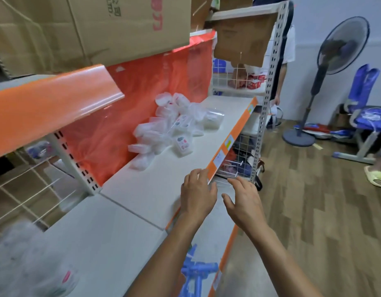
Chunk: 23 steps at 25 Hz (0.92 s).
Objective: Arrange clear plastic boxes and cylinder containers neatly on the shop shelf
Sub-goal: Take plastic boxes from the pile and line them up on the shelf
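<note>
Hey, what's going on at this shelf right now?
A person stands at a shop shelf. The left hand and right hand are both empty, near the shelf's front edge. The clear plastic boxes lie in a jumbled heap against the orange back panel, not yet arranged.

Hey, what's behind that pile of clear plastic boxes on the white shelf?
An orange-red back panel stands behind the pile of clear plastic boxes. The pile hides the panel's lower strip there.
</note>
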Each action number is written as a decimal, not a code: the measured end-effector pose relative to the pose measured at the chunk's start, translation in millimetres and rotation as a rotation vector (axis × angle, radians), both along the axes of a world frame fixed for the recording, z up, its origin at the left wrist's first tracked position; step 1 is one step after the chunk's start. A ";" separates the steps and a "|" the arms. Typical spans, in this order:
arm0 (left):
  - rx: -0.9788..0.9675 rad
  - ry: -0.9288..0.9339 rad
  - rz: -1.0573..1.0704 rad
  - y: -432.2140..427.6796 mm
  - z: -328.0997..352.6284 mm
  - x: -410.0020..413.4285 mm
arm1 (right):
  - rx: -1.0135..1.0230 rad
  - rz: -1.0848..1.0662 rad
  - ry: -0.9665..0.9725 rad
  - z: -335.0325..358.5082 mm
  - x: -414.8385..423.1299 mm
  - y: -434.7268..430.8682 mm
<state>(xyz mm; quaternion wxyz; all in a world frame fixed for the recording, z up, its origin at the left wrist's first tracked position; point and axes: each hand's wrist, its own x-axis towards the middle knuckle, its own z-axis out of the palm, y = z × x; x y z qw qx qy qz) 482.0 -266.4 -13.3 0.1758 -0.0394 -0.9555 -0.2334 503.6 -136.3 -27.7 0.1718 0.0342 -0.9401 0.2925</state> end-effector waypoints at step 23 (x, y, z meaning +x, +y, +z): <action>0.237 -0.121 0.698 -9.2 -22.3 -198.8 | -0.038 0.559 -0.202 -5.5 -289.2 -29.3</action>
